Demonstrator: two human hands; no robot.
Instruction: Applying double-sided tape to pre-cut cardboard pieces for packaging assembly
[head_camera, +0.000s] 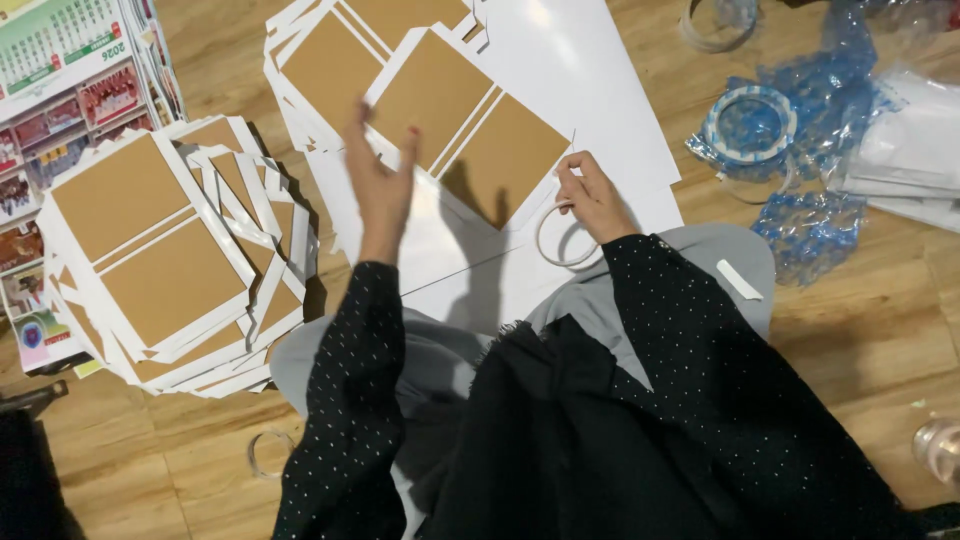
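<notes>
My left hand (380, 185) is raised edge-on with fingers straight, at the left edge of a white-bordered brown card panel (470, 130) that lies tilted on a large white sheet (590, 80). Whether the hand touches the panel, I cannot tell. My right hand (592, 195) is closed on a thin roll of clear tape (562, 240) at the panel's right corner. Both arms wear black dotted sleeves.
A tall pile of the same brown panels (170, 260) sits at left, another pile (340, 50) at the top. Printed calendars (60, 70) lie far left. Tape rolls (750, 122) and blue plastic wrap (810, 225) lie at right on the wooden floor. A small tape ring (262, 452) lies near my knee.
</notes>
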